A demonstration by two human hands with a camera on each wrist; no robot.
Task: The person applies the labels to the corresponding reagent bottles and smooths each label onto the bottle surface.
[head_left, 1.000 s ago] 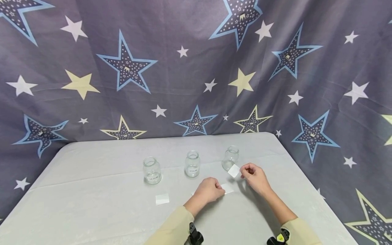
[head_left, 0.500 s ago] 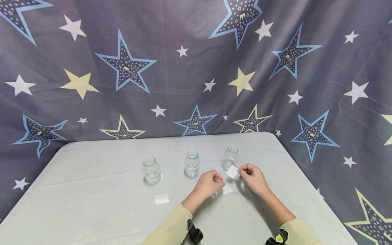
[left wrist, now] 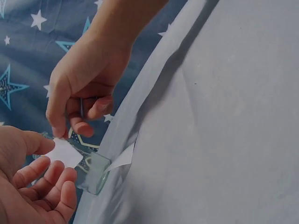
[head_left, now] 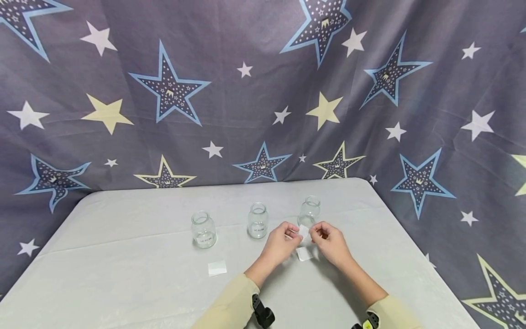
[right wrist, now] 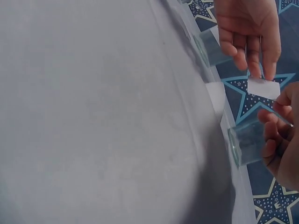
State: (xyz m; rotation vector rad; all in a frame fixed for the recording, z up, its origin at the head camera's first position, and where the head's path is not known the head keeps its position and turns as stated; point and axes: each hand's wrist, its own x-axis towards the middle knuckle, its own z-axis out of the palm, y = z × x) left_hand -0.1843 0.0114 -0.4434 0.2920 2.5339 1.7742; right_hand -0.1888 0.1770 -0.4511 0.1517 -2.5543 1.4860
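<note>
Both hands meet in front of the rightmost glass jar [head_left: 309, 211], with a small white label [head_left: 304, 231] between them. My left hand [head_left: 282, 242] pinches one edge of the label, thumb along its side in the left wrist view. My right hand [head_left: 332, 244] pinches the opposite edge with thumb and forefinger, its other fingers curled. The right wrist view shows the label [right wrist: 262, 87] held taut above the cloth. Beneath the hands, a white paper piece [head_left: 304, 254] lies on the table.
Two more glass jars, a middle one [head_left: 258, 220] and a left one [head_left: 203, 230], stand in a row and bear printed labels. Another white paper piece [head_left: 217, 268] lies before the left jar. A white cloth covers the table [head_left: 135, 274]; a star-patterned curtain [head_left: 230, 100] hangs behind.
My left hand has lifted off the paper on the table and risen to the label. The right hand has moved left with the label, and the hands are now close together.
</note>
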